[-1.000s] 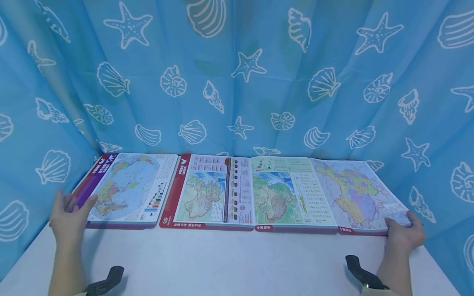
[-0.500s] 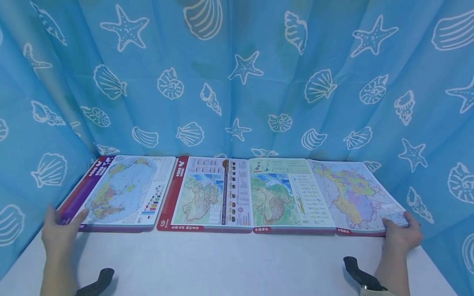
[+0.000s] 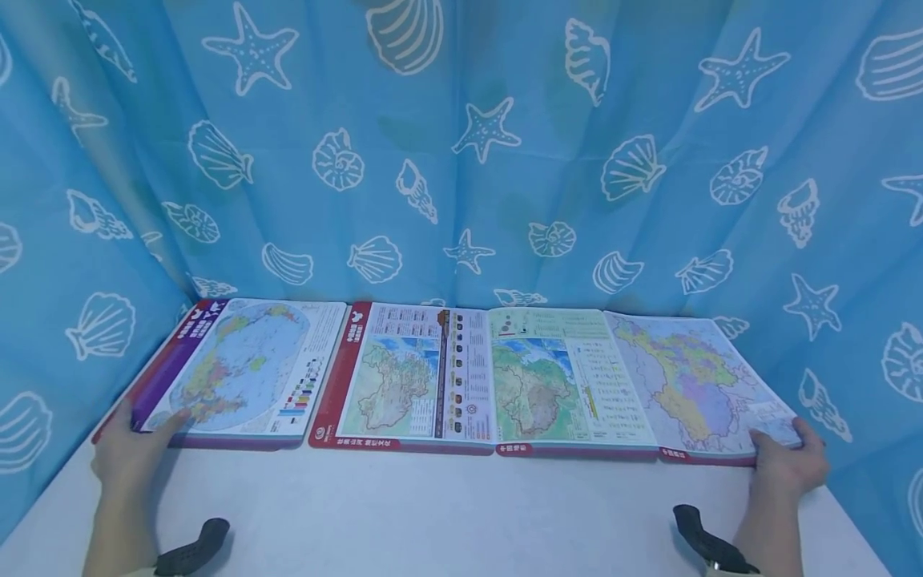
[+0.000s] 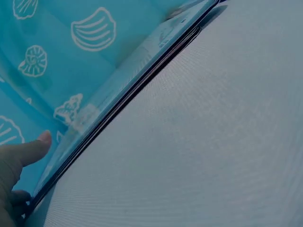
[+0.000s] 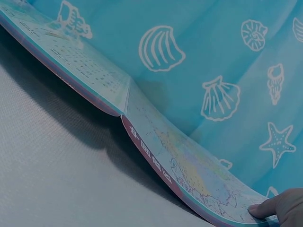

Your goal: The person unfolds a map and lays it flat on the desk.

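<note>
A folding map (image 3: 537, 401) lies spread in several panels across the table. Its green relief panels fill the middle, and a pastel region map panel (image 3: 688, 385) forms the right end. At the left end is a blue world map panel (image 3: 252, 369) with a purple strip over a red one. My left hand (image 3: 128, 457) is at that end's near left corner, fingers at the outer edge; its thumb (image 4: 35, 149) stands raised above the sheet in the left wrist view. My right hand (image 3: 789, 463) grips the near right corner, thumb on top, other fingers hidden beneath.
Behind and at both sides hangs a blue curtain (image 3: 461, 200) printed with white shells and starfish, close to the map's far edge. White table (image 3: 447, 513) extends in front of the map. A black curved mount (image 3: 195, 549) sits at each wrist.
My left hand shifted outward and toward me, then back slightly right, staying at the map's left corner. The right hand keeps its hold. The whole head view sways slightly.
</note>
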`<action>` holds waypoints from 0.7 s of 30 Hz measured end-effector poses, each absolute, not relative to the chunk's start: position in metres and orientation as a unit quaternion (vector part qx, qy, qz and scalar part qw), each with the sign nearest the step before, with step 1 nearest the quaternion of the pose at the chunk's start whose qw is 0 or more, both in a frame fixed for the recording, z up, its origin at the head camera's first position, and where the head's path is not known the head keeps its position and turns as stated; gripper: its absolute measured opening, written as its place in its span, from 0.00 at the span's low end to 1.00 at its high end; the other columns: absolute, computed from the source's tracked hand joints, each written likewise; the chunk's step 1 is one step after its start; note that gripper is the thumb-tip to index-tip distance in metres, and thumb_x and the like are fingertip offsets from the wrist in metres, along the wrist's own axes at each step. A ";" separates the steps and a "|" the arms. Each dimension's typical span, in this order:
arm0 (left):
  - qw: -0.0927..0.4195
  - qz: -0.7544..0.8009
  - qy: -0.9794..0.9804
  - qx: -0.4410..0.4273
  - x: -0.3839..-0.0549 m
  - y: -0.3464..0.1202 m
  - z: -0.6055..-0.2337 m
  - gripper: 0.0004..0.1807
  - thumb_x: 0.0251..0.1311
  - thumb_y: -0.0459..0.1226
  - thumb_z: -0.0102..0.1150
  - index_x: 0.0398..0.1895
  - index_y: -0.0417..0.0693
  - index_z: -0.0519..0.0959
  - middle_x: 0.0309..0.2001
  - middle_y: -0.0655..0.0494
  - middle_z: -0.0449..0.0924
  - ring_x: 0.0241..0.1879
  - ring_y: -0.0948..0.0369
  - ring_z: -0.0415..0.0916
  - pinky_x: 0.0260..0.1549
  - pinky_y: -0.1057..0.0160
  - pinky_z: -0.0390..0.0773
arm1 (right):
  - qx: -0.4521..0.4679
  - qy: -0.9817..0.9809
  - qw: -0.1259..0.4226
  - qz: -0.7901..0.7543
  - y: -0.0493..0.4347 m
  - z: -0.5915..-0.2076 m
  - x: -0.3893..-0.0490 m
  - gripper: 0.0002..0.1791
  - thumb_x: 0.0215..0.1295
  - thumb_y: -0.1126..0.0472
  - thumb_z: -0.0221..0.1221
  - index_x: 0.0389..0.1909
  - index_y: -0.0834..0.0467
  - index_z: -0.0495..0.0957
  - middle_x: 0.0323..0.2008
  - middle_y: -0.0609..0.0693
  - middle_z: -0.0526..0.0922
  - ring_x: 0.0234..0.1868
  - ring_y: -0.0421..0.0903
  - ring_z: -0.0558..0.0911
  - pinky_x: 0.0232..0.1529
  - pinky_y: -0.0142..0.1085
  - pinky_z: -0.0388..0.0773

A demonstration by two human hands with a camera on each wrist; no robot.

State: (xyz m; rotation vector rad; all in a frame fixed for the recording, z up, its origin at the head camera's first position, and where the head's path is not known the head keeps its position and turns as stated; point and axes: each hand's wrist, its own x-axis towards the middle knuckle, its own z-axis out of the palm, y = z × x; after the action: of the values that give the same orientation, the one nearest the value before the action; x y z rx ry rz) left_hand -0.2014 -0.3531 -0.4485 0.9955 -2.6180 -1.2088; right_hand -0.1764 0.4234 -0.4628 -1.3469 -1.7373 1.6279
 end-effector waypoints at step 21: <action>0.067 -0.327 -0.895 0.296 -0.206 -0.365 -0.452 0.47 0.57 0.54 0.61 0.72 0.43 0.52 0.70 0.30 0.47 0.67 0.32 0.44 0.63 0.35 0.43 | -0.488 -0.620 0.204 0.580 0.425 -0.466 -0.174 0.41 0.64 0.51 0.57 0.74 0.42 0.46 0.75 0.42 0.44 0.75 0.43 0.46 0.70 0.37 0.52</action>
State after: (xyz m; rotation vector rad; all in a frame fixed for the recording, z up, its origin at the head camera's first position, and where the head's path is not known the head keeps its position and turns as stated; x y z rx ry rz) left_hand -0.2061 -0.3648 -0.4522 0.8935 -2.6969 -0.9845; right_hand -0.1743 0.4248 -0.4663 -1.3612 -1.7291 1.6169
